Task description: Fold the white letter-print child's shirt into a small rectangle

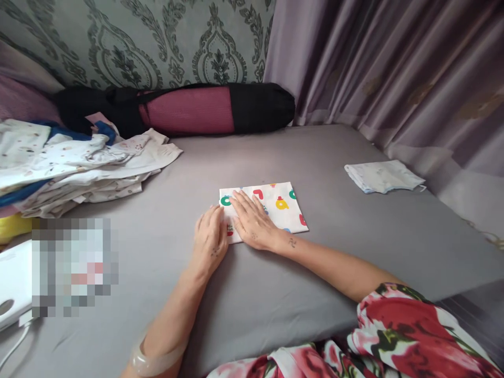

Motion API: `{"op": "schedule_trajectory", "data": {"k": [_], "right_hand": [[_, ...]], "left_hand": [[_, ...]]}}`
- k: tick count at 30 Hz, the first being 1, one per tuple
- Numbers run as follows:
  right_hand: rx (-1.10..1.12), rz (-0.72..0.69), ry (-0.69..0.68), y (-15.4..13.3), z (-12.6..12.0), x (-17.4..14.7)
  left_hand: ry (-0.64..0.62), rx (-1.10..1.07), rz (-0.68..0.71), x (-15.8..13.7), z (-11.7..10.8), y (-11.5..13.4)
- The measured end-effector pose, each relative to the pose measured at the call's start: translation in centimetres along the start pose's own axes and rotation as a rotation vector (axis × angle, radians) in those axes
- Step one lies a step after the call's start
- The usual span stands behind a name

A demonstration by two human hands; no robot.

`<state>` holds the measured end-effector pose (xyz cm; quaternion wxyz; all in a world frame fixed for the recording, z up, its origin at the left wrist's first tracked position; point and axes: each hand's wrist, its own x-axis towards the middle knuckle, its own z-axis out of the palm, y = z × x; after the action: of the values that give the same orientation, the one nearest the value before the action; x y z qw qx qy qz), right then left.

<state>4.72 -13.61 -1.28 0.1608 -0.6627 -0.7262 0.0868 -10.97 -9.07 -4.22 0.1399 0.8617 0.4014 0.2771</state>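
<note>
A folded white cloth [281, 212] printed with colourful letters lies flat on the bed in front of me. My right hand [254, 223] rests palm down on its left half, fingers stretched out, covering part of the print. Along the cloth's left edge sits my left hand [210, 236], palm down with its fingers side by side and the tips touching that edge. Neither hand grasps anything that I can see. The underside of the cloth is hidden.
A pile of light garments [98, 168] lies at the left. Another small folded white cloth [384, 176] is at the right. A long black and maroon bag [189, 110] lies along the wall. A white device [13, 283] with a cable is at lower left, beside a blurred patch.
</note>
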Motion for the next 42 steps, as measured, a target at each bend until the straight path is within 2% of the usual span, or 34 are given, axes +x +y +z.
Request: {"op": "schedule_trajectory", "data": {"k": [5, 7, 18, 25, 30, 36, 42], "right_hand": [[-0.087, 0.091, -0.007, 2.2, 0.1, -1.5], [-0.096, 0.101, -0.002, 2.4, 0.5, -1.7], [-0.039, 0.124, -0.009, 2.7, 0.4, -1.6], [-0.114, 0.248, 0.024, 6.0, -1.7, -1.9], [-0.189, 0.286, 0.033, 8.3, -1.8, -2.5], [-0.236, 0.256, 0.069, 8.7, -1.2, -2.5], [-0.224, 0.219, 0.074, 9.4, -2.8, -0.8]], "left_hand": [[-0.216, 0.093, 0.107, -0.3, -0.1, 0.9], [-0.261, 0.118, 0.120, -0.4, -0.1, 0.8], [-0.263, 0.144, 0.135, -0.4, 0.1, 0.3], [-0.289, 0.239, 0.166, 0.2, -0.5, 0.8], [-0.272, 0.316, 0.213, 2.7, -1.4, 1.7], [-0.317, 0.428, 0.140, 7.1, 0.2, 2.3], [-0.497, 0.428, 0.007, 9.8, 0.6, 2.6]]}}
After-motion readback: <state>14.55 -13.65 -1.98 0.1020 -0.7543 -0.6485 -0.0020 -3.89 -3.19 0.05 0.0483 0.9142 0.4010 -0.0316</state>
